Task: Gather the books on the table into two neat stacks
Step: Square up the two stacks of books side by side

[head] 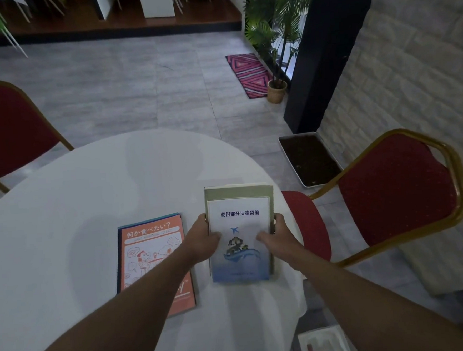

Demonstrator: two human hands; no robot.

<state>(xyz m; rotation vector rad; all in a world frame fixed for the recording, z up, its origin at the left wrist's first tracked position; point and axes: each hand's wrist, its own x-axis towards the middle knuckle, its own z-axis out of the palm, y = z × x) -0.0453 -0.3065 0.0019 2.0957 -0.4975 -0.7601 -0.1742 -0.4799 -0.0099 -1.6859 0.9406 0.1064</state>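
A round white tabletop (88, 185) carries two stacks of books side by side, near the edge where the person stands.

The right stack has a white and blue book (242, 265) on top, with a small aeroplane and a line of dark characters on the cover. It lies flat on a larger olive book (237, 192), which shows as a border at the far end and along the right side. The long axis of both runs straight away from the person, and the title is at the far end, so it reads upright from the person's side. I cannot tell if more books lie under these two.

The left hand (202, 243) holds the left edge of the white and blue book: its grip is closed there, thumb on the cover and fingers curled round the side. The right hand (277, 236) does the same on the right edge, thumb flat on the cover.

The left stack is just beside it, apart from it by a narrow strip of tabletop. An orange book (150, 252) with a cartoon drawing lies on top of a blue book (118, 265), whose edge shows at the left and far sides. Its long axis is nearly parallel to the other stack. The left forearm crosses its near corner.

A red chair (395, 188) stands at the right.
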